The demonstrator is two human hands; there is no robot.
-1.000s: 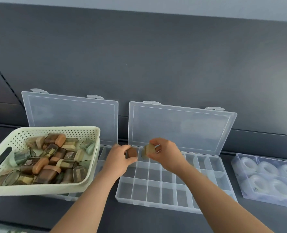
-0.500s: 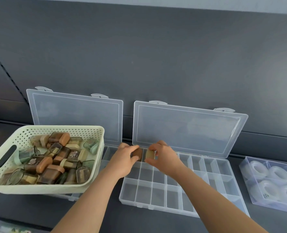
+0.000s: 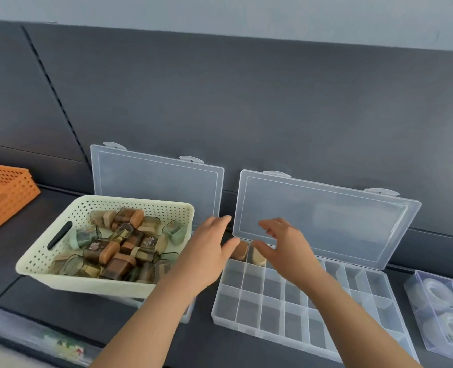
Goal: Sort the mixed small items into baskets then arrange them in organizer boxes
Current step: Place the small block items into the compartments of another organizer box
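A: Where are the 2 placed items?
B: Brown piece (image 3: 240, 251) and tan piece (image 3: 259, 258) sit side by side in the organizer box's (image 3: 271, 318) back-left compartments.
A: Hands?
B: Left hand (image 3: 206, 257) and right hand (image 3: 286, 248) are over that corner, apart, fingers relaxed, gripping nothing.
A: Surroundings?
B: Cream basket (image 3: 87, 284) of small items left of the box, orange basket (image 3: 5, 189) farther left, tape-roll container (image 3: 419, 309) to its right.

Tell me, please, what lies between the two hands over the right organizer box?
In the head view, a brown item and a beige item sit side by side in adjoining back-row compartments of the organizer box, between the left hand and right hand.
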